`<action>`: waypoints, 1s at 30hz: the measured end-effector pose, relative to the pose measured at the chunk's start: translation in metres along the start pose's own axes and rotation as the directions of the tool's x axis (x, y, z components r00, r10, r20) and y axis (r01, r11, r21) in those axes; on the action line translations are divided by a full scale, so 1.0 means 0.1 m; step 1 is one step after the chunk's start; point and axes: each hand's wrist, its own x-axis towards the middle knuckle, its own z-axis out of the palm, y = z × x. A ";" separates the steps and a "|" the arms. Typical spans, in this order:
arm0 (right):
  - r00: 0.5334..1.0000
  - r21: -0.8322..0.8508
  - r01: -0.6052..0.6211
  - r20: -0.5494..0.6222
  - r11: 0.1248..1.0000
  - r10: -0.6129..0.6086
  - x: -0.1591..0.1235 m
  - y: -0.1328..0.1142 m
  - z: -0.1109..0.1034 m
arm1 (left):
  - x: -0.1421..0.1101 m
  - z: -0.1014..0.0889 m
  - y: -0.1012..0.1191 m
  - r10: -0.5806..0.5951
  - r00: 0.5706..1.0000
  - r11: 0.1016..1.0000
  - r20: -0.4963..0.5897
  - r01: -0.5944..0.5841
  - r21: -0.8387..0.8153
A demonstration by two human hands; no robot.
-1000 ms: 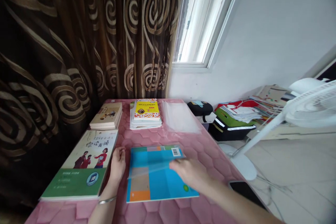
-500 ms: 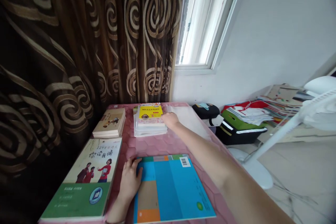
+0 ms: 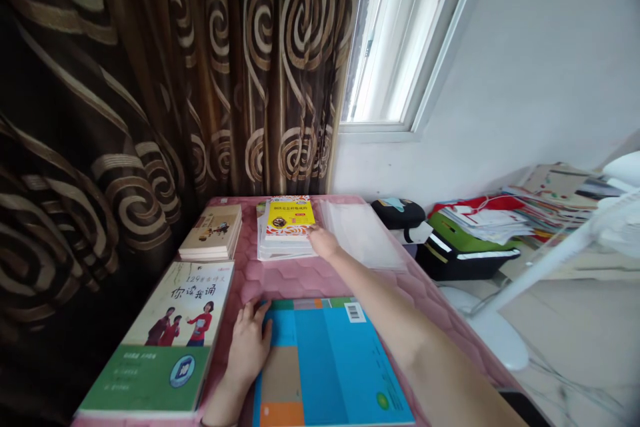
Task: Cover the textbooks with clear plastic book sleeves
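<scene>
My left hand rests at the left edge of a large book, blue with tan and orange blocks and a barcode. Its thumb and fingertips touch the cover, fingers loosely apart. My right arm reaches across the table, and my right hand closes at the lower right corner of a yellow book with an orange patterned border. That book lies on a stack of clear plastic covers. Its fingertips are partly hidden by the hand.
A thick white-and-green book lies on the left, with a stack of tan books behind it. Clear plastic sheets lie right of my hand. Beyond the pink table stand a white fan, a dark box and a patterned curtain.
My right hand stays at the yellow book's corner, whose orange border now shows more clearly. The view has shifted slightly. My left hand keeps its place on the blue book.
</scene>
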 end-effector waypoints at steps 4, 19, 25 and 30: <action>0.986 0.125 0.155 -0.087 0.980 -0.145 -0.45 -0.06 -0.06 | 0.01 -0.02 0.00 0.001 1.000 1.000 0.025 -0.001 -0.016; 0.988 0.413 0.119 0.036 0.903 -0.147 -2.92 0.06 0.54 | 0.03 -0.08 0.09 0.042 0.999 0.997 -0.020 -0.041 0.062; 0.991 0.431 0.119 -0.001 0.895 -0.131 -3.01 0.10 0.71 | -0.09 -0.21 0.37 0.070 0.989 0.998 0.130 -0.071 0.000; 0.986 0.449 0.165 -0.057 0.878 -0.156 -3.00 0.12 0.74 | -0.44 -0.53 0.58 0.229 0.848 0.965 0.477 -0.134 -0.225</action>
